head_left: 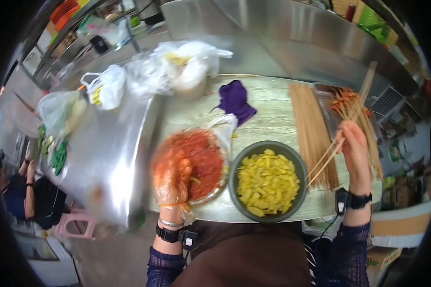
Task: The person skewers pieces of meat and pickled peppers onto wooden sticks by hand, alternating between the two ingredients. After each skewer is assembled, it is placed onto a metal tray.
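Observation:
My left hand, in a clear plastic glove smeared red, is over the left part of a bowl of red sauced meat; its fingers are blurred and what they hold, if anything, is hidden. My right hand is closed round a few thin wooden skewers, whose lower ends point down-left towards the bowl. A dark green bowl holds yellow-green pickled pieces between my hands. Under my right hand lies a wide row of bare skewers.
A tray with loaded skewers stands at the right. A purple cloth lies at the back. Plastic bags stand at the back left, near a steel counter. Another person's arm shows far left, by a pink stool.

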### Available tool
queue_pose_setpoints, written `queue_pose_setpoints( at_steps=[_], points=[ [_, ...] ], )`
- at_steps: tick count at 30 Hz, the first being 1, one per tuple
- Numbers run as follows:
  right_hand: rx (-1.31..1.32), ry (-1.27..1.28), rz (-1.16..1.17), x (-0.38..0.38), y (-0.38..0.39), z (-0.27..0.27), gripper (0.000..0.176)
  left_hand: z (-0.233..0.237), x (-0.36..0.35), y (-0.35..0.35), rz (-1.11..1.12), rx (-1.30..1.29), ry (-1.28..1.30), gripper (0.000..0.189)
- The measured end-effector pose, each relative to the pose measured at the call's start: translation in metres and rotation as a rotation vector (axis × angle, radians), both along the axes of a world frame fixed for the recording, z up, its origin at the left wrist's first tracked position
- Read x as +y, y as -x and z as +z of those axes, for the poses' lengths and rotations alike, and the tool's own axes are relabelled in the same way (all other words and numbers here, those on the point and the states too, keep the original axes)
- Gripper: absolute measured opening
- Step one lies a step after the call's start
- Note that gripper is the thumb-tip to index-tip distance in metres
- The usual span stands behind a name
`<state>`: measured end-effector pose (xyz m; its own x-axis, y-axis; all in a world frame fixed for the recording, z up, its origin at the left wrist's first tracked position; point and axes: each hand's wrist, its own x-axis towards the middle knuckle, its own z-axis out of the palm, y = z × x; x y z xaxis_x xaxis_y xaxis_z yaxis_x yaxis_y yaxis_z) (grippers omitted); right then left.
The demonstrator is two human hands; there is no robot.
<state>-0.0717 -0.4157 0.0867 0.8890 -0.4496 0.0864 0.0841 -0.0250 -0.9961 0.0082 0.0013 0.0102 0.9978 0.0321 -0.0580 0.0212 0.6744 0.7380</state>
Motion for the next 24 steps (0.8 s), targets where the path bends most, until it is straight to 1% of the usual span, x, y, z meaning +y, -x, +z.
queue_pose_setpoints(
  at_steps=[1,2,4,5,7,8,9,12,13,16,17,20,24],
  points=[
    [-0.037,-0.036,-0.018,0.014,0.006,0.003,0.016,0.005,0.007,-0.001,0.023,-0.023,-0.046,0.035],
    [-0.075,-0.046,0.02,0.03,0.012,0.003,0.015,0.009,0.012,-0.003,0.038,-0.045,-0.09,0.035],
    [-0.149,-0.057,0.079,0.065,0.025,0.001,0.014,0.029,0.02,-0.007,0.066,-0.039,-0.249,0.037],
    [-0.151,-0.043,0.084,0.081,0.03,-0.003,0.013,0.031,0.027,-0.011,0.062,-0.078,-0.378,0.032],
    [-0.155,-0.015,0.096,0.111,0.039,-0.012,0.011,0.032,0.034,-0.018,0.059,-0.216,-0.71,0.023],
    [-0.157,0.048,0.153,0.12,0.042,-0.017,0.009,0.034,0.034,-0.023,0.054,-0.286,-0.873,0.019],
    [-0.158,0.114,0.211,0.126,0.044,-0.022,0.008,0.046,0.031,-0.026,-0.014,-0.339,-1.187,0.012],
    [-0.195,0.378,0.34,0.129,0.046,-0.024,0.004,0.05,0.014,-0.034,-0.064,-0.697,-1.658,0.017],
    [-0.214,0.478,0.375,0.128,0.047,-0.023,0.003,0.047,0.008,-0.038,-0.135,-0.657,-1.74,0.019],
    [-0.165,0.463,0.387,0.129,0.052,-0.016,0.005,0.036,-0.008,-0.052,-0.252,-0.761,-1.865,0.018],
    [-0.151,0.446,0.385,0.128,0.054,-0.017,0.005,0.027,-0.011,-0.058,-0.253,-0.791,-1.87,0.016],
    [-0.127,0.406,0.378,0.123,0.058,-0.019,0.006,0.03,-0.025,-0.063,-0.406,-0.732,-2.064,0.018],
    [-0.147,0.395,0.371,0.121,0.059,-0.021,0.007,0.021,-0.039,-0.067,-0.441,-0.748,-2.271,0.02]
  ],
)
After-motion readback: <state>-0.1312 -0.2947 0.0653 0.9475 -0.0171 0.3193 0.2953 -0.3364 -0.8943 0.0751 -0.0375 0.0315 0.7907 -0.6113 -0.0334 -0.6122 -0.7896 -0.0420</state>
